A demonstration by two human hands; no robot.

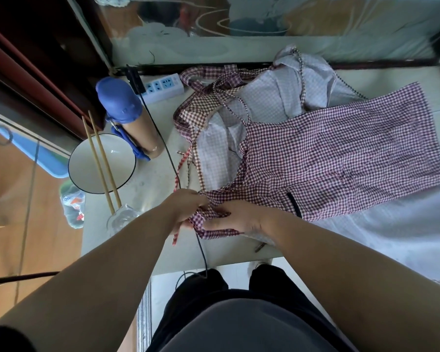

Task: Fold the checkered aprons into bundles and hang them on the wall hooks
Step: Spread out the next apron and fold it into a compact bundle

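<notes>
A red-and-white checkered apron [341, 153] lies spread flat on the white table [163, 247], its bib toward the left. At its near left corner my left hand [186, 209] grips the bunched strap and fabric. My right hand [239, 217] rests beside it, fingers on the same bunched corner. A second apron [277, 97], pale side up, lies crumpled underneath and behind, its checkered straps [214, 85] tangled toward the back left. No wall hooks are in view.
On the table's left stand a white bowl [87, 168] with chopsticks [102, 161] across it, a blue-capped flask [127, 115], a power strip [163, 87] and a clear glass [122, 217]. A black cable [173, 163] runs to the near edge. A glass panel stands behind.
</notes>
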